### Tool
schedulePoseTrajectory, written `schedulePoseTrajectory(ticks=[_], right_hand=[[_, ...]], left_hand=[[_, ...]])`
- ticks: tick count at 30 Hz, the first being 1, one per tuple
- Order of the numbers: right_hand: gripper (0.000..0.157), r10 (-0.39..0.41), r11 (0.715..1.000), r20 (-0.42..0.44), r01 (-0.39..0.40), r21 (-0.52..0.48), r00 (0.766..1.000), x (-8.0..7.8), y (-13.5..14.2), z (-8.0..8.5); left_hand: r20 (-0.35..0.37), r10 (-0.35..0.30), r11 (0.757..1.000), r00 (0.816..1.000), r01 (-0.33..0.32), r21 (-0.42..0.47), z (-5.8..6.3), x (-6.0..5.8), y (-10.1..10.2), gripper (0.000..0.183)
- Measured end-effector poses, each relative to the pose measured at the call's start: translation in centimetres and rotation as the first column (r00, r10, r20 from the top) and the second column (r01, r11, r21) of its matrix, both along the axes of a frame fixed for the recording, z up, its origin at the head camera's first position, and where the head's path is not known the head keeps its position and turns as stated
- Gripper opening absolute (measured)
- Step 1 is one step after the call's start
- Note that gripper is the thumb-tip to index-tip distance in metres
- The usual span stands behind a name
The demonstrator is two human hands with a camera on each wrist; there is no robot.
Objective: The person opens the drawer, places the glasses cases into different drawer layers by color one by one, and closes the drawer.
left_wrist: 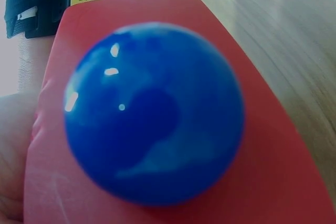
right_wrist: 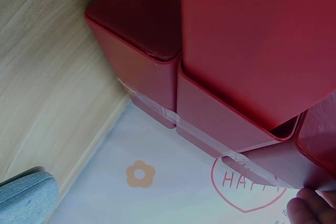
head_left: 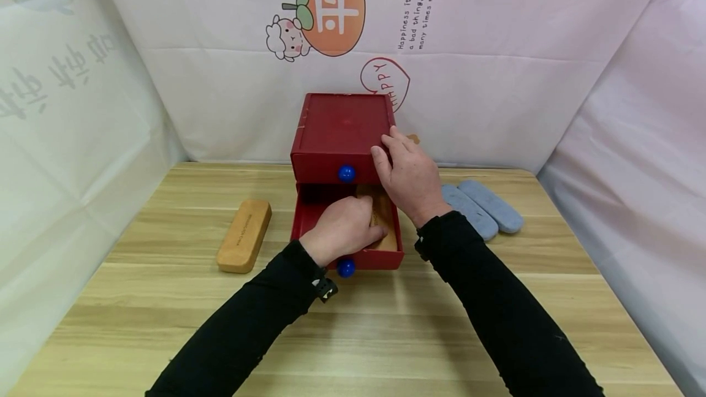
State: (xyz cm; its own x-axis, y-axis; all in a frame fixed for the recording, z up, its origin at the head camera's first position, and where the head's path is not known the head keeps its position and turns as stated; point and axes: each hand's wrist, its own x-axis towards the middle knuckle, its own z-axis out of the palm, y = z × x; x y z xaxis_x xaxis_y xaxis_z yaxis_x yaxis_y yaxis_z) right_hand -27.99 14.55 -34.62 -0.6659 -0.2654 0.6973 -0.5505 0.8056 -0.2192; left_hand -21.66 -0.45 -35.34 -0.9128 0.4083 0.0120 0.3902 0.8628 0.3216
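A red two-drawer box (head_left: 344, 124) stands at the back of the table, its lower drawer (head_left: 388, 260) pulled out and its upper one closed. My left hand (head_left: 343, 228) reaches into the lower drawer and holds a tan glasses case (head_left: 390, 225) lying along its right side; some fingertips are hidden. The drawer's blue knob (left_wrist: 155, 114) fills the left wrist view. My right hand (head_left: 410, 176) rests with extended fingers against the box's upper right side. Its fingertips (right_wrist: 307, 208) show in the right wrist view's lower corner.
Another tan glasses case (head_left: 244, 236) lies left of the box. Two blue-grey cases (head_left: 491, 206) lie side by side to the right, partly behind my right wrist. White printed cloth (head_left: 220, 97) hangs behind the table and at both sides.
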Motion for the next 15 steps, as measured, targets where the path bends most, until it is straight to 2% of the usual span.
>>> schedulePoseTrajectory(ticks=[10,15], right_hand=[[0.059,0.003,1.0,-0.007,-0.003,-0.004,1.0,-0.02,0.0,-0.01],[0.059,0.004,1.0,-0.007,-0.004,-0.002,1.0,-0.01,-0.01,-0.02]], left_hand=[[-0.01,-0.006,1.0,1.0,0.006,0.008,0.19,0.14,-0.13,0.042],[-0.039,-0.006,1.0,0.999,0.006,0.004,0.39,0.34,-0.33,0.043]])
